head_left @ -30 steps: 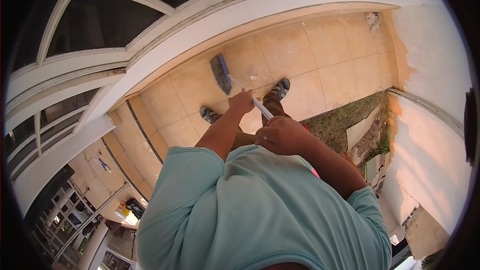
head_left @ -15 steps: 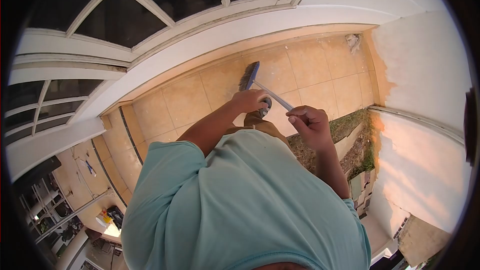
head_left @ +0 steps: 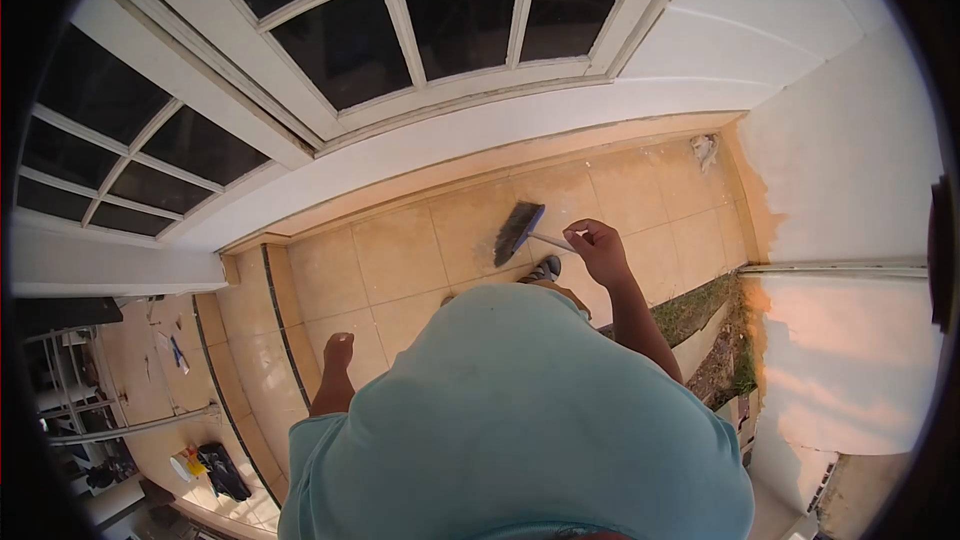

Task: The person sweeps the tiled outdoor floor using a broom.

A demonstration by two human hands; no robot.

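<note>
My right hand (head_left: 597, 252) is closed around the pale handle of a broom (head_left: 519, 233). The broom has a blue head with dark bristles, tilted and down at the tiled floor in front of my shoe (head_left: 547, 268). Only a short length of handle shows between the head and my fingers; beyond them it is hidden. Out to the left, my left hand (head_left: 339, 349) hangs over the tiles, away from the broom. Its fingers look curled in, with nothing visible in them.
Orange floor tiles (head_left: 395, 260) run along a white wall under paned windows (head_left: 460, 20). A crumpled pale rag (head_left: 705, 151) lies in the far right corner. Steps with dark edges (head_left: 285, 340) drop to the left. Soil and grass (head_left: 690, 308) border the right side.
My left hand has left the broom handle and swung out to the left. The broom head has turned and come closer to my right hand, which still holds the handle.
</note>
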